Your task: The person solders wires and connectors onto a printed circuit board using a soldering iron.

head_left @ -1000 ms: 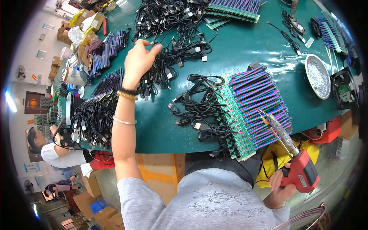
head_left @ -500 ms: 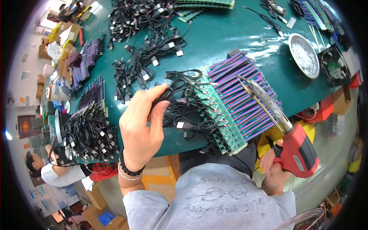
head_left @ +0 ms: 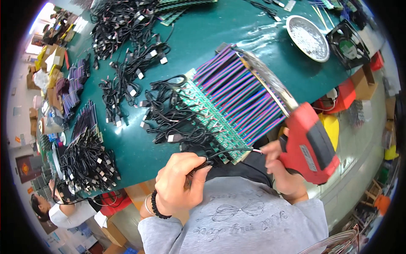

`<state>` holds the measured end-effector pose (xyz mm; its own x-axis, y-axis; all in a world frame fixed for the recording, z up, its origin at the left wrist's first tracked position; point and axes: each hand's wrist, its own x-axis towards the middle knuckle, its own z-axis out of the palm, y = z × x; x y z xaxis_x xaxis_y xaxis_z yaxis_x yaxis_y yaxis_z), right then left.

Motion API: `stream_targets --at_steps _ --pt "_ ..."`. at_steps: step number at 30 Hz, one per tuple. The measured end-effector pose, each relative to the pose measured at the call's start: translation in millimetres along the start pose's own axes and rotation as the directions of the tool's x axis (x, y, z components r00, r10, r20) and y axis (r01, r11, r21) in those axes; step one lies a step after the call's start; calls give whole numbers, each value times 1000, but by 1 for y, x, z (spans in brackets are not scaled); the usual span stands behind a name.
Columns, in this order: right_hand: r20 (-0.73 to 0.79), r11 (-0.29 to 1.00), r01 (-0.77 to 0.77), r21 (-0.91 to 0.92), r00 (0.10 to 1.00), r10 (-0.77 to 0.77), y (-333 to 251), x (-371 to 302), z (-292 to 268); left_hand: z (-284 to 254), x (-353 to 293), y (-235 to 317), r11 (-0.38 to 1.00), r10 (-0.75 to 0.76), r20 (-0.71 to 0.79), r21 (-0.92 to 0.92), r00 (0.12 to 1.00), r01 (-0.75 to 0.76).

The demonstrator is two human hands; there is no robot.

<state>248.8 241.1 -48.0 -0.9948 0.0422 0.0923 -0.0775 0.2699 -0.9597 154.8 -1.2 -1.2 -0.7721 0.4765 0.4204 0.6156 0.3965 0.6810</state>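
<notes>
My left hand (head_left: pixel 179 183) is closed in a pinch on a black USB cable (head_left: pixel 231 150) near the front edge of the table. The cable's stripped tip with light-coloured wires reaches my right thumb and finger; whether they touch it I cannot tell. My right hand (head_left: pixel 284 172) is wrapped round the grip of a red soldering gun (head_left: pixel 311 146), whose long metal tip points up and left over rows of purple, blue and black wires (head_left: pixel 243 95). These wires run from a green circuit board panel (head_left: pixel 218 125). Black cables (head_left: pixel 163 116) lie along its left side.
A large heap of black USB cables (head_left: pixel 122 25) covers the far left of the table, with another bundle (head_left: pixel 86 158) nearer. At the far right stand a white bowl (head_left: pixel 308 38) of silvery bits and a black fan (head_left: pixel 349 44). A person (head_left: pixel 69 211) sits at the left.
My left hand has come down and to the right with the cable, bringing its end beside my right hand. The soldering gun has shifted up and left. The whole view has turned somewhat.
</notes>
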Motion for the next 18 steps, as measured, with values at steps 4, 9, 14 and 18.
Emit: stream_targets --at_steps 4,9,14,18 --pt "156 995 31 -97 988 -16 -4 19 6 12 -10 -3 999 -14 47 -50 999 16" --pt "-63 1000 -30 8 998 31 -23 24 17 19 -21 -3 990 -58 105 -121 993 70" --pt "-6 992 -73 -104 997 73 -19 14 17 24 -24 14 921 -281 188 -222 941 320" --pt "38 995 66 -81 997 -63 10 -7 24 41 -11 16 984 -63 120 -158 991 82"
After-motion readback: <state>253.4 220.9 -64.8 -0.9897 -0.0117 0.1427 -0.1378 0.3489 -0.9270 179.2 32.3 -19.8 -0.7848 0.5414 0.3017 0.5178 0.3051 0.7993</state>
